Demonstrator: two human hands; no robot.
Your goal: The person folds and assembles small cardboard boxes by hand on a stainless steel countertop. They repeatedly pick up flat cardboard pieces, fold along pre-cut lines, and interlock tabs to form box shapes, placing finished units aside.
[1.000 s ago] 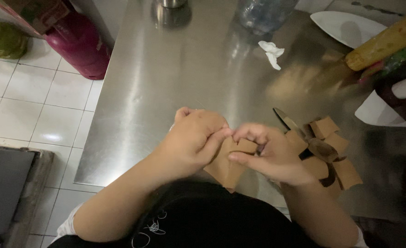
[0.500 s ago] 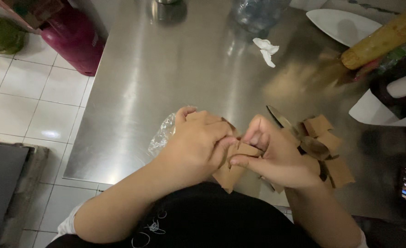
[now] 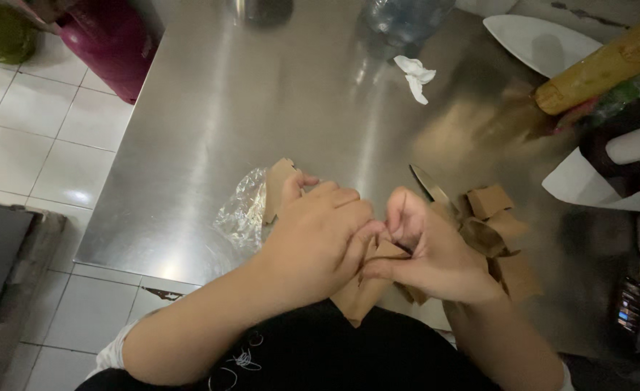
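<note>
- I see my left hand (image 3: pixel 320 235) and right hand (image 3: pixel 435 253) meeting at lower centre of the frame, both pinched onto one brown paper piece (image 3: pixel 367 286); its lower corner hangs past the near table edge over my dark clothing.
- The left hand's fingers are curled tight over the paper's top; the right hand grips it between thumb and forefinger.
- Just right of the right hand lies a small heap of folded brown paper pieces (image 3: pixel 501 232), touching one another, with a knife blade (image 3: pixel 428 187) poking out from behind the hand toward upper centre.
- Left of the left hand sits a crumpled clear plastic bag (image 3: pixel 244 213) with another brown piece (image 3: pixel 276 185) on it, near the front edge.
- The steel table (image 3: pixel 262 108) has its left edge running diagonally from upper left to lower left; beyond it is white tiled floor (image 3: pixel 37 145) and a magenta gas cylinder (image 3: pixel 110 43).
- Open bare steel fills the middle of the frame, broken only by a white paper scrap (image 3: pixel 415 76).
- Upper right is crowded: a white plate (image 3: pixel 537 43), which looks bare, a yellow-wrapped roll (image 3: pixel 602 69), and a white paper tray (image 3: pixel 595 188).
- At the top edge stand a clear water bottle (image 3: pixel 407 14) and a metal cup base (image 3: pixel 262 9); I cannot see their contents.
</note>
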